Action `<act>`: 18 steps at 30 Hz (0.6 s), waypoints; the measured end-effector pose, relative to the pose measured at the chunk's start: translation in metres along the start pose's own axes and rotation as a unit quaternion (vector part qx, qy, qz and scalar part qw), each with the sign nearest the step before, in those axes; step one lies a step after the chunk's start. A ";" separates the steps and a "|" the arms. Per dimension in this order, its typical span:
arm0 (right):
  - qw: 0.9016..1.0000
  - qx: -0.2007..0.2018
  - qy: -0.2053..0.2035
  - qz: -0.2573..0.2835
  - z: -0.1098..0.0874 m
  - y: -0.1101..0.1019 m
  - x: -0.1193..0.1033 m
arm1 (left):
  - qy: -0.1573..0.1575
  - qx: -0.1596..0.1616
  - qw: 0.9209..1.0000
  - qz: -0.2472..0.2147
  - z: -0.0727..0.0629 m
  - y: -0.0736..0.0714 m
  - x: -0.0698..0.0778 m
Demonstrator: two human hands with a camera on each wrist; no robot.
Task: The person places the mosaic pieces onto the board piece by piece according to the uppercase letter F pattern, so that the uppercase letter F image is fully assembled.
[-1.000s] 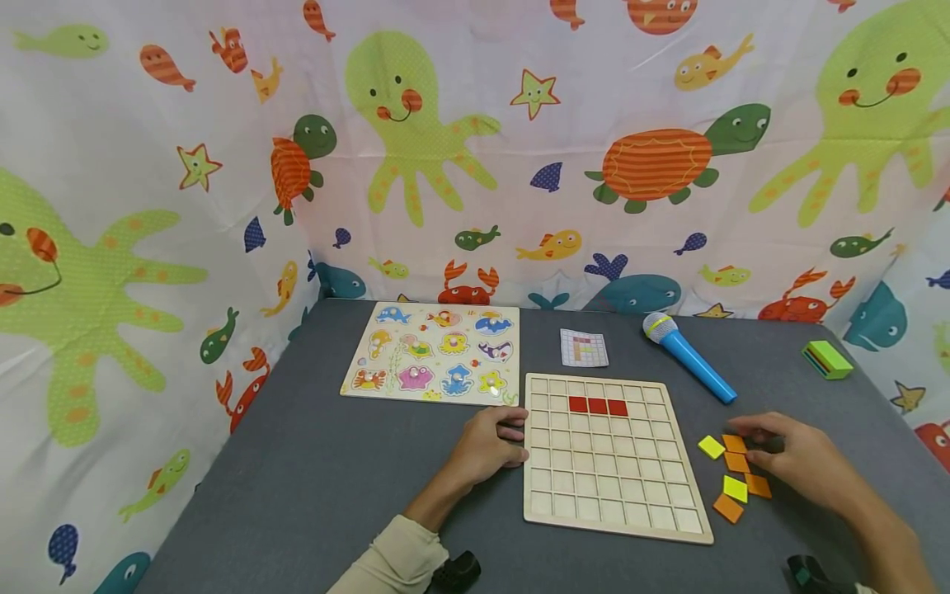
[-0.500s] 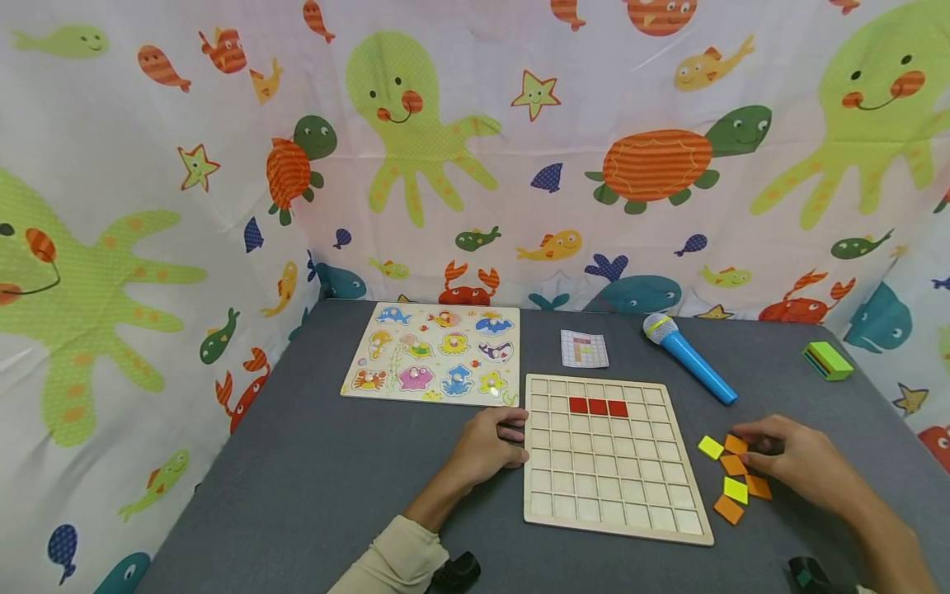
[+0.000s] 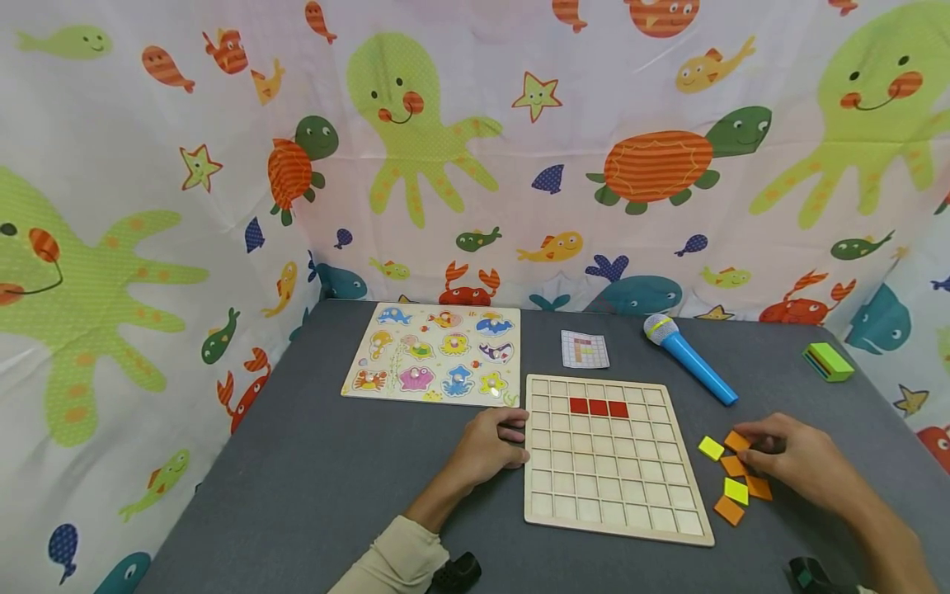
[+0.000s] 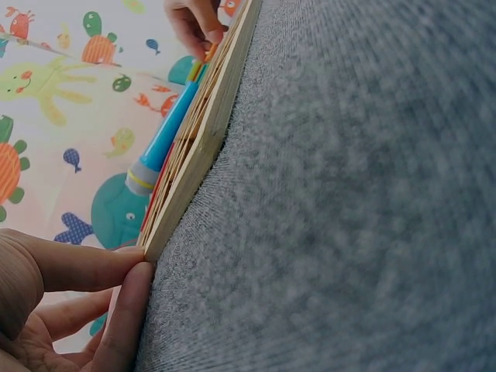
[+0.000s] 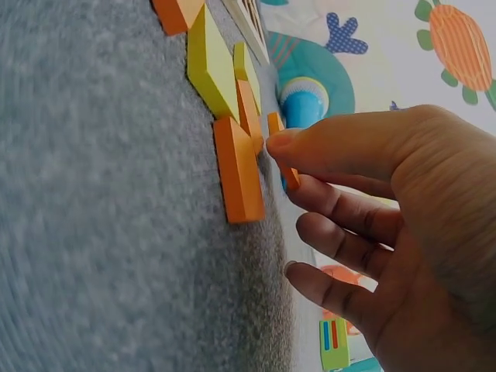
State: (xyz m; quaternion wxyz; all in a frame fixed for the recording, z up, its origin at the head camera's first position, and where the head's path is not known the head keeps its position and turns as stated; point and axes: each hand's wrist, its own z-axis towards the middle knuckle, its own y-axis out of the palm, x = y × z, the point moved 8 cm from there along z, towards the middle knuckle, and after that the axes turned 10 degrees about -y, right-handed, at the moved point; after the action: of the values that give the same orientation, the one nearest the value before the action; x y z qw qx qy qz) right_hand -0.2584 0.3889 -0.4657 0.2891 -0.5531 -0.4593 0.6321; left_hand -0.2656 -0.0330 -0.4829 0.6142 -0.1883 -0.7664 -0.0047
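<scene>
My left hand (image 3: pixel 486 445) pinches the left edge of a pale wooden grid board (image 3: pixel 616 478) between thumb and finger; the left wrist view shows this grip close up. Three red square tiles (image 3: pixel 598 407) lie in a row on the board's upper part. To the board's right, my right hand (image 3: pixel 801 462) pinches an orange tile (image 5: pixel 291 177) between thumb and fingertip, just above the table by the look of the right wrist view. Below it lie several other orange tiles (image 3: pixel 729 510) and two yellow tiles (image 3: pixel 736 492), some touching.
Behind the board lies a small printed grid card (image 3: pixel 585 350). A blue toy microphone (image 3: pixel 690 359) lies beyond the tiles. A sea-animal puzzle board (image 3: pixel 434 355) sits at the back left, a green block (image 3: pixel 827 360) at the far right. Patterned cloth (image 3: pixel 475 165) surrounds the grey table.
The orange tile under my right fingertips has shifted slightly right and tipped, and another orange tile has slid a little toward me. My left hand has stayed at the board's edge.
</scene>
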 end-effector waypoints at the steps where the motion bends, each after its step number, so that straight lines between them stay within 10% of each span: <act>1: 1.000 0.001 -0.002 -0.003 0.000 0.000 -0.002 | 0.001 0.001 1.000 0.002 0.000 0.000 0.000; 18: 0.999 0.016 -0.044 -0.005 0.014 0.005 -0.041 | -0.007 0.007 1.000 0.009 0.000 0.001 0.000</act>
State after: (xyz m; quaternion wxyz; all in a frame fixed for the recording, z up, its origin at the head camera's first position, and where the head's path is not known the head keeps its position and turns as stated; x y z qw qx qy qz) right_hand -0.2623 0.3476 -0.4535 0.2807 -0.5180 -0.4638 0.6617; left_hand -0.2650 -0.0323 -0.4827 0.6102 -0.1910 -0.7688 0.0070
